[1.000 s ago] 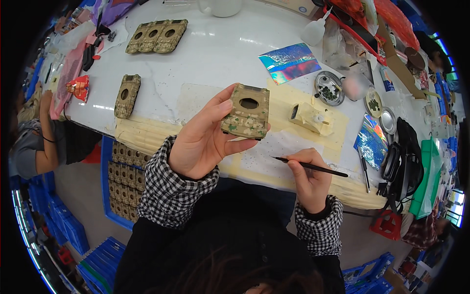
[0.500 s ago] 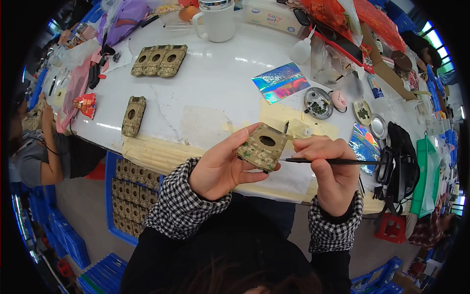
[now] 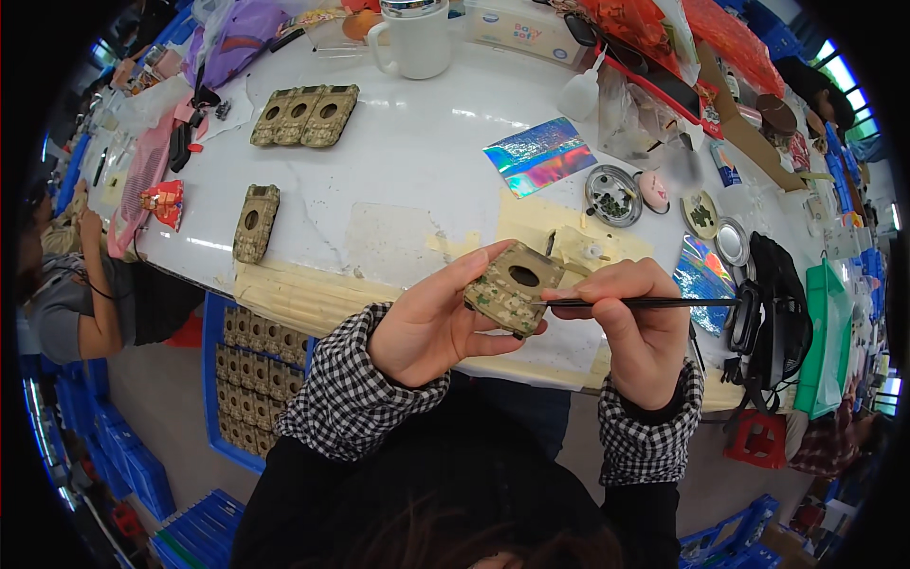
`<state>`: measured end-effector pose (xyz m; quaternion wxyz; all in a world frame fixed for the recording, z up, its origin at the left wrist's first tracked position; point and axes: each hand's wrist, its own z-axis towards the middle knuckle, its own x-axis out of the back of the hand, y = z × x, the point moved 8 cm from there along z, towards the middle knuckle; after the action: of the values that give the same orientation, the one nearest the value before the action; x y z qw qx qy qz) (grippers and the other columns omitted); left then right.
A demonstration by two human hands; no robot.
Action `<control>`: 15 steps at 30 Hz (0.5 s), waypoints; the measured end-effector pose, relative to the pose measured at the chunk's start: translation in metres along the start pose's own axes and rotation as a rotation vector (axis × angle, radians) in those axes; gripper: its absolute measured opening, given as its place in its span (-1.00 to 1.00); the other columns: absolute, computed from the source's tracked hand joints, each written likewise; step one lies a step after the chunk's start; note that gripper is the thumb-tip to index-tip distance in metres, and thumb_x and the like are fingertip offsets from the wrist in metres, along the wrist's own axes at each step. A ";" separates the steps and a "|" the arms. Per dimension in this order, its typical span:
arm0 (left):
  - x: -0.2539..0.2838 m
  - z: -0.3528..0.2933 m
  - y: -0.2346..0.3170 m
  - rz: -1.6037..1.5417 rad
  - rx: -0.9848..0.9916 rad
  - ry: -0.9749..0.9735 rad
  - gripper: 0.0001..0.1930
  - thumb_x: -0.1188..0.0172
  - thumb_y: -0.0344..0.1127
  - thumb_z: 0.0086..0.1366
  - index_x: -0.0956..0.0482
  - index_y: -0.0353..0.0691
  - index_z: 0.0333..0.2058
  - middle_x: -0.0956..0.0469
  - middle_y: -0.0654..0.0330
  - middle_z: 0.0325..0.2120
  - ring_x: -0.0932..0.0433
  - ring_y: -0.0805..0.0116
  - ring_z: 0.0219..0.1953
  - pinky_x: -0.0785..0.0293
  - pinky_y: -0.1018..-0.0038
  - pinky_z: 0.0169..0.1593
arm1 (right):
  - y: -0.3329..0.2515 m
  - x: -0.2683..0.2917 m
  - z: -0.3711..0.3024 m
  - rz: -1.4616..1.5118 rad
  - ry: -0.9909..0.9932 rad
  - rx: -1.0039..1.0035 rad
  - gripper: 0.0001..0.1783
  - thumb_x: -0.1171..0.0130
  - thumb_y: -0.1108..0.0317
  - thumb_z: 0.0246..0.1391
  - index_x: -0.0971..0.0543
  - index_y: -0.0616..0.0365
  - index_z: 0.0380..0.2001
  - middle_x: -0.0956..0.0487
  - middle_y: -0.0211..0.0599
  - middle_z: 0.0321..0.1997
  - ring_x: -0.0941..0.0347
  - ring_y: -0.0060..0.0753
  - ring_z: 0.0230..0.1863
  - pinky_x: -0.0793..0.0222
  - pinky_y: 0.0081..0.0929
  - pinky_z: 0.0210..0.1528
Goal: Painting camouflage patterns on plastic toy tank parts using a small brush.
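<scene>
While grey floor is spreading below a white table, a blue crate is sitting under the table's near edge and a white mug is standing toward its far edge. Over the table's near side, the left hand is pinching a camouflage shell in its fingers; the right hand is pinching a thin black tool.

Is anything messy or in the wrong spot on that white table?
Nothing looks plainly broken or spilled. Just one thing is a bit odd: a lone camouflage shell lies on the left, apart from the neat row of three shells farther back. The left hand holds another shell, tilted.
</scene>
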<state>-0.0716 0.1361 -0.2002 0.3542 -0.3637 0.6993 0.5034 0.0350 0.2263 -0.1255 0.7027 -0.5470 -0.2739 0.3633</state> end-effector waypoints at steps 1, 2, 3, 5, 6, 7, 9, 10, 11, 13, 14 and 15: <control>0.000 0.000 0.000 -0.001 0.000 -0.002 -0.46 0.16 -0.02 0.45 -0.07 -0.14 0.28 -0.41 0.03 0.08 -0.52 0.12 0.04 -0.57 0.37 0.01 | -0.001 0.000 0.000 -0.004 0.000 0.004 -0.83 -0.05 0.40 0.24 -0.40 0.34 -0.26 -0.50 -0.10 -0.28 -0.60 -0.14 -0.18 -0.60 -0.39 -0.17; 0.000 0.000 0.000 -0.003 0.000 -0.003 -0.46 0.16 -0.02 0.45 -0.07 -0.14 0.28 -0.41 0.03 0.08 -0.52 0.12 0.04 -0.57 0.37 0.01 | -0.001 0.000 0.000 -0.008 -0.001 0.008 -0.83 -0.05 0.40 0.24 -0.41 0.34 -0.26 -0.50 -0.10 -0.28 -0.60 -0.14 -0.18 -0.60 -0.39 -0.17; -0.001 0.000 0.000 -0.004 -0.001 -0.005 -0.47 0.17 -0.02 0.45 -0.07 -0.14 0.28 -0.41 0.03 0.08 -0.52 0.12 0.04 -0.56 0.37 0.01 | -0.001 0.000 0.000 -0.011 -0.001 0.011 -0.83 -0.05 0.40 0.24 -0.41 0.34 -0.26 -0.51 -0.10 -0.29 -0.60 -0.15 -0.18 -0.60 -0.39 -0.17; -0.001 0.000 0.000 0.001 -0.002 -0.002 -0.46 0.17 -0.02 0.45 -0.08 -0.14 0.28 -0.41 0.03 0.08 -0.52 0.12 0.04 -0.56 0.37 0.01 | -0.001 0.000 0.001 -0.031 -0.016 0.017 -0.83 -0.06 0.40 0.23 -0.41 0.34 -0.26 -0.51 -0.10 -0.29 -0.60 -0.15 -0.18 -0.60 -0.39 -0.16; -0.001 0.000 0.001 0.003 -0.003 -0.001 -0.46 0.17 -0.02 0.45 -0.08 -0.14 0.28 -0.41 0.03 0.08 -0.52 0.13 0.04 -0.56 0.37 0.01 | 0.000 0.000 0.001 -0.041 -0.024 0.019 -0.83 -0.06 0.40 0.23 -0.41 0.34 -0.27 -0.51 -0.10 -0.29 -0.60 -0.15 -0.18 -0.60 -0.39 -0.16; -0.001 0.000 0.001 0.003 -0.002 0.005 -0.46 0.17 -0.01 0.45 -0.08 -0.14 0.28 -0.41 0.03 0.08 -0.52 0.13 0.04 -0.56 0.37 0.01 | 0.000 0.001 0.001 -0.043 -0.023 0.021 -0.83 -0.06 0.41 0.23 -0.41 0.34 -0.27 -0.51 -0.10 -0.29 -0.60 -0.15 -0.18 -0.60 -0.39 -0.16; -0.001 0.000 0.001 0.003 0.001 0.014 -0.46 0.17 -0.01 0.45 -0.08 -0.14 0.28 -0.41 0.04 0.08 -0.52 0.13 0.04 -0.55 0.37 0.02 | 0.000 0.001 0.001 -0.048 -0.021 0.023 -0.83 -0.06 0.41 0.23 -0.42 0.34 -0.27 -0.51 -0.10 -0.29 -0.60 -0.15 -0.18 -0.59 -0.39 -0.16; -0.001 0.000 0.001 0.004 0.002 0.014 -0.46 0.17 -0.01 0.45 -0.08 -0.14 0.28 -0.41 0.04 0.08 -0.52 0.13 0.04 -0.55 0.37 0.02 | 0.000 0.001 0.000 -0.049 -0.022 0.025 -0.84 -0.06 0.41 0.23 -0.42 0.34 -0.27 -0.51 -0.10 -0.29 -0.60 -0.16 -0.18 -0.59 -0.39 -0.16; -0.001 0.000 0.001 0.005 0.002 0.014 -0.46 0.16 -0.01 0.45 -0.08 -0.14 0.28 -0.42 0.04 0.07 -0.52 0.14 0.04 -0.55 0.37 0.02 | 0.001 0.001 0.000 -0.051 -0.024 0.028 -0.84 -0.06 0.42 0.23 -0.42 0.34 -0.27 -0.51 -0.10 -0.29 -0.60 -0.16 -0.18 -0.59 -0.39 -0.16; -0.001 0.000 0.001 0.007 0.000 0.012 -0.46 0.16 -0.01 0.45 -0.08 -0.14 0.28 -0.42 0.04 0.07 -0.52 0.14 0.04 -0.55 0.37 0.02 | 0.000 0.001 0.000 -0.049 -0.025 0.031 -0.85 -0.06 0.43 0.23 -0.42 0.34 -0.27 -0.51 -0.10 -0.29 -0.59 -0.16 -0.18 -0.59 -0.39 -0.16; -0.001 0.000 0.001 0.007 -0.001 0.011 -0.46 0.16 -0.01 0.45 -0.08 -0.14 0.28 -0.42 0.04 0.07 -0.52 0.14 0.04 -0.55 0.37 0.02 | 0.000 0.001 0.000 -0.044 -0.024 0.031 -0.85 -0.06 0.43 0.23 -0.42 0.34 -0.26 -0.51 -0.10 -0.29 -0.59 -0.16 -0.18 -0.59 -0.39 -0.16; -0.001 0.000 0.002 0.008 -0.002 0.010 -0.46 0.16 -0.01 0.45 -0.08 -0.14 0.28 -0.42 0.04 0.07 -0.52 0.14 0.04 -0.55 0.37 0.02 | 0.000 0.001 0.000 -0.040 -0.023 0.031 -0.85 -0.06 0.44 0.23 -0.42 0.35 -0.26 -0.51 -0.10 -0.29 -0.59 -0.16 -0.18 -0.59 -0.39 -0.15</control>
<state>-0.0725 0.1370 -0.1988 0.3483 -0.3637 0.7021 0.5034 0.0353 0.2270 -0.1256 0.7148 -0.5265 -0.2872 0.3597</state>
